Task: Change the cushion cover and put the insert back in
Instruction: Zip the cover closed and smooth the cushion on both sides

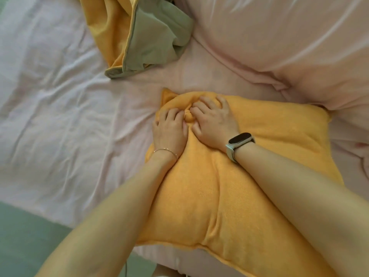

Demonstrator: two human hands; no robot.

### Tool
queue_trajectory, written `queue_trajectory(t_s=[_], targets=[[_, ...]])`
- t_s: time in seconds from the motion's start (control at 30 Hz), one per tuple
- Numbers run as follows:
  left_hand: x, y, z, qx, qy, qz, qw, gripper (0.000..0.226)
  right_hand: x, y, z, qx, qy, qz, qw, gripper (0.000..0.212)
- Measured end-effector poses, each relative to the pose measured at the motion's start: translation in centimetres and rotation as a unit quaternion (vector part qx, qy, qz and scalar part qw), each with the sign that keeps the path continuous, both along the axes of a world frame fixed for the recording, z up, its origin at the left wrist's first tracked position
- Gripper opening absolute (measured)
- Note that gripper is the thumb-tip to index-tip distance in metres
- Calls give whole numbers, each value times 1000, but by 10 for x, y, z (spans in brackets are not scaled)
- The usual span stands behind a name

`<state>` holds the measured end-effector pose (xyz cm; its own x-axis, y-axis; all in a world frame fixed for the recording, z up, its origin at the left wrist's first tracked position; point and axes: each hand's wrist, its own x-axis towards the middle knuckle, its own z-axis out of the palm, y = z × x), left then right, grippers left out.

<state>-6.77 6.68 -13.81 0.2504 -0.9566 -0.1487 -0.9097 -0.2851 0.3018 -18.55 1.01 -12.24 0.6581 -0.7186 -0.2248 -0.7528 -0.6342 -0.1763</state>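
Note:
A plump yellow terry cushion (pixel 229 196) lies on the pink bed sheet (pixel 60 116) in front of me. Both hands sit near its far left corner. My left hand (pixel 169 130), with a thin bracelet at the wrist, has its fingers curled into the fabric. Beside it my right hand (pixel 213 122), wearing a smart band, also digs curled fingers into the cover. A bunched fold of yellow fabric (pixel 188 115) is pinched up between the two hands. No insert shows; the cover hides what fills the cushion.
A loose yellow and sage green cover (pixel 143 37) lies crumpled at the back of the bed. A large pink pillow or duvet (pixel 289 41) rises at the back right. A green surface (pixel 24 236) shows at the lower left, beyond the bed's edge.

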Motion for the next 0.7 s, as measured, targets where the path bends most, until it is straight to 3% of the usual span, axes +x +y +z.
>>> queue_trajectory(t_s=[0.13, 0.27, 0.33, 0.5, 0.6, 0.7], targets=[[-25, 63, 6, -139, -11, -8, 990, 17, -40, 54, 9, -91, -132, -23, 987, 25], [-39, 105, 23, -172, 26, -20, 985, 29, -68, 100, 32, -100, -205, -31, 973, 29], [-40, 116, 33, -129, 41, -38, 990, 43, -79, 118, 44, -94, -195, -70, 974, 38], [-47, 113, 56, 51, 26, -1, 998, 66, -129, 138, 55, -32, -65, -321, 944, 52], [-70, 92, 77, 18, 2, 1, 1000, 66, -153, 134, 56, 30, -27, -420, 907, 60], [-94, 59, 90, -58, -41, -106, 992, 57, -155, 123, 60, 52, -43, -458, 886, 62]])
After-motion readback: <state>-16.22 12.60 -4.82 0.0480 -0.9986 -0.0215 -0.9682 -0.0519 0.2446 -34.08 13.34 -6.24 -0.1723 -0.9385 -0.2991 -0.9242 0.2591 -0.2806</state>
